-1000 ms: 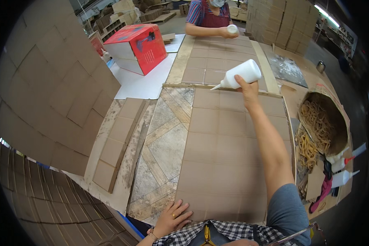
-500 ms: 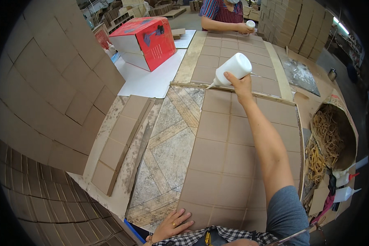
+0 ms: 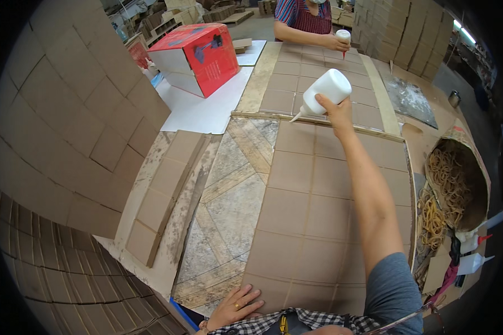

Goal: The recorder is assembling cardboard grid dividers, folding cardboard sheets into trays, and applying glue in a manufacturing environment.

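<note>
My right hand (image 3: 337,114) is wrapped round a white squeeze bottle (image 3: 328,92), tilted so its thin nozzle points down and left. The nozzle tip is over the far edge of a grid of flat brown cardboard pieces (image 3: 288,170), close to a wooden strip (image 3: 369,132); whether it touches cannot be told. My left hand (image 3: 236,307) lies flat with fingers spread at the near edge, partly on the patterned board (image 3: 223,223) and beside the cardboard. It holds nothing.
Across the table a person's hand (image 3: 338,42) holds a smaller white bottle with a red tip. A red-and-white box (image 3: 198,58) stands at the far left. Cardboard stacks (image 3: 67,111) rise at left. A sack of rubber bands (image 3: 450,176) and more bottles (image 3: 472,262) lie at right.
My right hand and the bottle have shifted slightly right. My left hand stays put. The other person's bottle now points its red tip downward.
</note>
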{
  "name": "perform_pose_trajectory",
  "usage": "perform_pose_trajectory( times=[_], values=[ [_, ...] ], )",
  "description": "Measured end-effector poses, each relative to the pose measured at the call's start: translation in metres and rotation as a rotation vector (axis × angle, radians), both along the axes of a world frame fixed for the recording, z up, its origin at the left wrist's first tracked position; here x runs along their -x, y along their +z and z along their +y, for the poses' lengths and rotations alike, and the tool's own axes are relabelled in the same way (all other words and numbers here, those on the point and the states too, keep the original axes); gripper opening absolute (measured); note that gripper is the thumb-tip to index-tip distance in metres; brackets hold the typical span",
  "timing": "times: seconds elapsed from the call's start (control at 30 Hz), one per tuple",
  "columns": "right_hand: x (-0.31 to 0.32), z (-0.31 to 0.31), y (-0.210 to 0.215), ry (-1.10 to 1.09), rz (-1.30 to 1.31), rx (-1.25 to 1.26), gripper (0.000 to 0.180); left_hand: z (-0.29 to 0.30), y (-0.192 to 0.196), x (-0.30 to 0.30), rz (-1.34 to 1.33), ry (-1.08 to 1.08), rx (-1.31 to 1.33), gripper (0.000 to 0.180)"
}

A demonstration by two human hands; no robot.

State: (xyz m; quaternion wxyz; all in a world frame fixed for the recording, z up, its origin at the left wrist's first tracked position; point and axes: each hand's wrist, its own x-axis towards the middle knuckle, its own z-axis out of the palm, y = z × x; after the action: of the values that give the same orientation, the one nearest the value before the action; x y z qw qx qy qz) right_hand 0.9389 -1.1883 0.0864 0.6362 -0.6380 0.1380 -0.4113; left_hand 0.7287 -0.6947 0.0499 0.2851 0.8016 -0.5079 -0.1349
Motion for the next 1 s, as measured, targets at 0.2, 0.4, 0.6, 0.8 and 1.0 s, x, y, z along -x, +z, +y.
perform_pose_trajectory(
  times=[0.2, 0.4, 0.6, 0.8, 1.0],
  values=[
    [0.031, -0.026, 0.0, -0.051, -0.038, -0.028, 0.055, -0.001, 0.0, 0.0, 0.032, 0.014, 0.002, 0.039],
    [0.055, -0.056, -0.003, -0.092, 0.032, -0.015, 0.052, -0.001, -0.003, 0.001, -0.006, 0.017, 0.019, 0.037],
    [0.098, -0.09, -0.003, -0.196, 0.019, -0.001, 0.047, -0.003, -0.002, -0.001, -0.008, 0.005, 0.003, 0.038],
    [0.16, -0.131, 0.004, -0.27, 0.072, 0.009, 0.045, 0.002, -0.027, -0.009, -0.265, -0.15, 0.159, 0.036],
    [0.219, -0.167, 0.016, -0.436, 0.143, 0.093, 0.043, 0.015, -0.043, -0.006, -0.07, -0.153, 0.063, 0.041]
  ],
)
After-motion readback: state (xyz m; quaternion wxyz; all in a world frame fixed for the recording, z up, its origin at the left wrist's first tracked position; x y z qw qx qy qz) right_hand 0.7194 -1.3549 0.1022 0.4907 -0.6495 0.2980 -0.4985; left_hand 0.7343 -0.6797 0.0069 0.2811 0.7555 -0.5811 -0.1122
